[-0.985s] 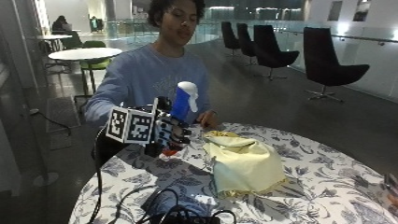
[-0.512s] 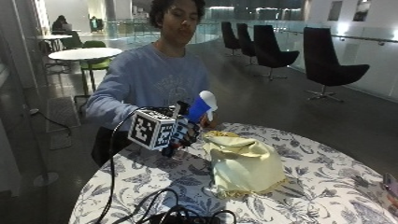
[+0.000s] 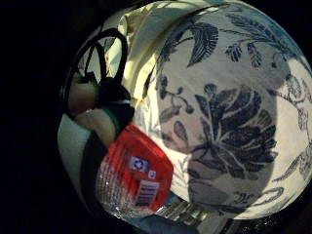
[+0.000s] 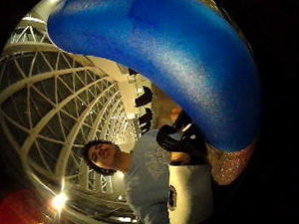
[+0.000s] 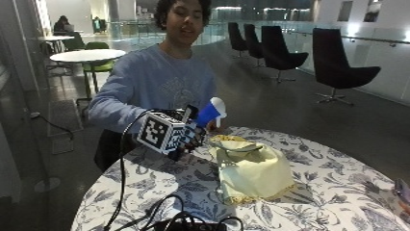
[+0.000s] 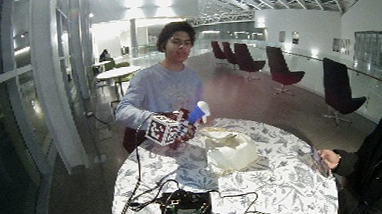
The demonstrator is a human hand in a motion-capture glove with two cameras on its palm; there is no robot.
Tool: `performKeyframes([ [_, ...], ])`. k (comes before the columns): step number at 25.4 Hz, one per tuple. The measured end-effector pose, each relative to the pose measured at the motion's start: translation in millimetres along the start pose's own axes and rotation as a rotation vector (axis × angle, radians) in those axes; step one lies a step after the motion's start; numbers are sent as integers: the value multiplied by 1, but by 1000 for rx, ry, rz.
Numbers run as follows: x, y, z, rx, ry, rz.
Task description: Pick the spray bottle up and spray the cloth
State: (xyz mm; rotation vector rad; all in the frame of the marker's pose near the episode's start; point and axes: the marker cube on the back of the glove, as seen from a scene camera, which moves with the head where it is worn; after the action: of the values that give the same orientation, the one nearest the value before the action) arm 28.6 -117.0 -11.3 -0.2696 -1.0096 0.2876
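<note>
In the outside view my gloved right hand grips a spray bottle above the table's near-left part. The bottle's blue head with its white nozzle tilts toward a pale yellow cloth, which lies heaped on the floral tablecloth just to the right. The wide view shows the same: hand, bottle, cloth. The bottle's red-labelled body lies close to the palm over the tablecloth, with the cloth beyond it. The blue spray head fills the thumb side view.
Black cables and a dark device lie at the table's front edge. The round table's rim curves just left of my hand. Dark chairs stand well behind the table.
My hand has carried the bottle to the right, closer to the cloth, and tipped its nozzle toward the cloth. The cloth has not moved.
</note>
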Motion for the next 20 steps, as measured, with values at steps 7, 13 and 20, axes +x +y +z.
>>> performKeyframes([
  [7,-4,2,9,-31,4,0],
  [13,-7,0,10,-40,-20,2],
  [20,-14,-2,7,-32,-45,-8],
])
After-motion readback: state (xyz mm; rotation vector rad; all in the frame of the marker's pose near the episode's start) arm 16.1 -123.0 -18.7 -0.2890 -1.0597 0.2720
